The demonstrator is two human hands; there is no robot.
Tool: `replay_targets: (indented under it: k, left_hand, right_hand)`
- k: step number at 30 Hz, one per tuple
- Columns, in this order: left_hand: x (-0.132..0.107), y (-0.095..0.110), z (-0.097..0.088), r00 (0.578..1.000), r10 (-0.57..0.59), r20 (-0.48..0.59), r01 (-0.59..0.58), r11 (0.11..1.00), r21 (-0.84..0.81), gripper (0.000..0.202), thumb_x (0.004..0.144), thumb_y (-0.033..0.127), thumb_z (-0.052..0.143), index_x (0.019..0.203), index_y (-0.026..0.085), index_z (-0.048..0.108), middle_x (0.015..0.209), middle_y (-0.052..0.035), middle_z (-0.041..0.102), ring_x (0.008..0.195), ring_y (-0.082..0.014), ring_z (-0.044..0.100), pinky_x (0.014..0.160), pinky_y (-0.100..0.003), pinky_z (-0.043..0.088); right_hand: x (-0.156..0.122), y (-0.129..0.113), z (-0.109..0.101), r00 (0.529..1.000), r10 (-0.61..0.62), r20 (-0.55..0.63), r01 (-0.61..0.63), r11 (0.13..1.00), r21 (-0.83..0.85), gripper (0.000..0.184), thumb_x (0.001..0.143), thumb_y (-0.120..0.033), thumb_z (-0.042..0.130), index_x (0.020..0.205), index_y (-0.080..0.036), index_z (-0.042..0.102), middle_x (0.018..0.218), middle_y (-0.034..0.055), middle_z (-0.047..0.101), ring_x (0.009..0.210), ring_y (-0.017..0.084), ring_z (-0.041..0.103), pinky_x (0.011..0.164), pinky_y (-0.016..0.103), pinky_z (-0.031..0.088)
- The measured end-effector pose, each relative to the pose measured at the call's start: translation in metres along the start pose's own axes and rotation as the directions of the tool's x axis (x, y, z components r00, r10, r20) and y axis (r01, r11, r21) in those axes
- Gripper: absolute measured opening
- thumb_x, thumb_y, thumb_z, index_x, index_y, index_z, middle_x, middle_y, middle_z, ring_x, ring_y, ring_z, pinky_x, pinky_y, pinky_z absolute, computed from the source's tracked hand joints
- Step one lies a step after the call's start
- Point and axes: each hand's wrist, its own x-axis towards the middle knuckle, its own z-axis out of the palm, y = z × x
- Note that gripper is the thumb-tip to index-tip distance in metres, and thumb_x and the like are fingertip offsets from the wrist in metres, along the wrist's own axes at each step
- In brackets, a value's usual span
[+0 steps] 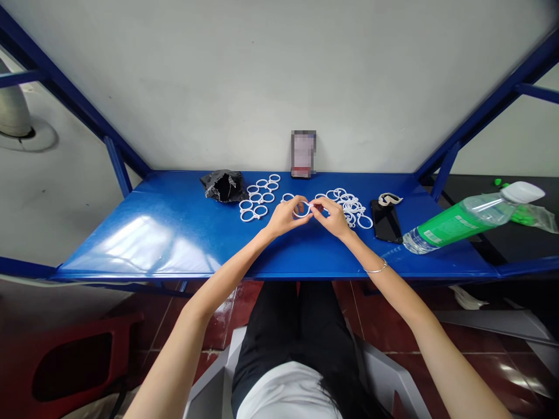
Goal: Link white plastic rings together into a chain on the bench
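Over the middle of the blue table, my left hand is closed around the left side of a white ring. My right hand pinches the same ring at its right edge, where the fingertips of both hands nearly meet. Whatever small part lies between those fingertips is hidden. Left of my hands, several white rings lie spread out in a loose group. Behind my left hand one more ring shows. A tangled heap of white rings lies just right of my right hand.
A crumpled black plastic bag gapes at the back left. An upright phone leans on the wall. On the right lie a dark phone, a whitish looped item and a large green-labelled bottle. Blue metal bars frame the table.
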Motion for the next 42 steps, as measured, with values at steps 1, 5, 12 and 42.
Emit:
replay_targets:
  k: [1,5,12,42]
  left_hand:
    - [0.000,0.000,0.001,1.000,-0.004,0.002,0.004,0.999,-0.033,0.035,0.085,0.047,0.063,0.103,0.018,0.055,0.072,0.0017,0.062,0.057,-0.0098,0.056,0.057,-0.020,0.045]
    - [0.000,0.003,0.002,1.000,-0.025,-0.003,0.025,0.990,-0.138,0.037,0.083,0.048,0.066,0.101,0.018,0.053,0.070,0.0027,0.061,0.056,-0.0091,0.055,0.056,-0.020,0.045]
    - [0.000,0.002,0.005,1.000,-0.027,-0.014,0.023,0.972,-0.232,0.035,0.084,0.042,0.064,0.105,0.020,0.047,0.071,0.0042,0.059,0.056,-0.0087,0.053,0.056,-0.020,0.044]
    - [0.000,0.013,0.005,0.994,-0.105,-0.015,0.089,0.901,-0.425,0.033,0.080,0.037,0.067,0.097,0.020,0.045,0.064,0.0069,0.054,0.054,-0.0069,0.050,0.054,-0.019,0.041]
  right_hand:
    - [0.000,0.000,0.000,1.000,-0.002,-0.006,0.002,1.000,0.003,0.016,0.097,-0.032,0.053,0.093,-0.022,0.065,0.079,0.0030,0.067,0.069,0.017,0.063,0.066,0.030,0.053]
    - [0.000,0.000,0.000,1.000,-0.001,-0.008,0.001,1.000,0.000,0.014,0.096,-0.031,0.055,0.091,-0.022,0.065,0.078,0.0032,0.067,0.068,0.017,0.063,0.065,0.030,0.053]
    - [-0.001,0.001,0.001,1.000,-0.009,-0.020,0.008,1.000,-0.008,0.012,0.095,-0.029,0.055,0.092,-0.023,0.065,0.078,0.0024,0.068,0.066,0.016,0.064,0.064,0.030,0.053]
    - [-0.002,-0.002,0.003,0.988,0.156,0.004,-0.154,0.974,0.167,0.022,0.094,-0.043,0.058,0.094,-0.022,0.066,0.079,0.0019,0.072,0.067,0.016,0.068,0.064,0.029,0.057]
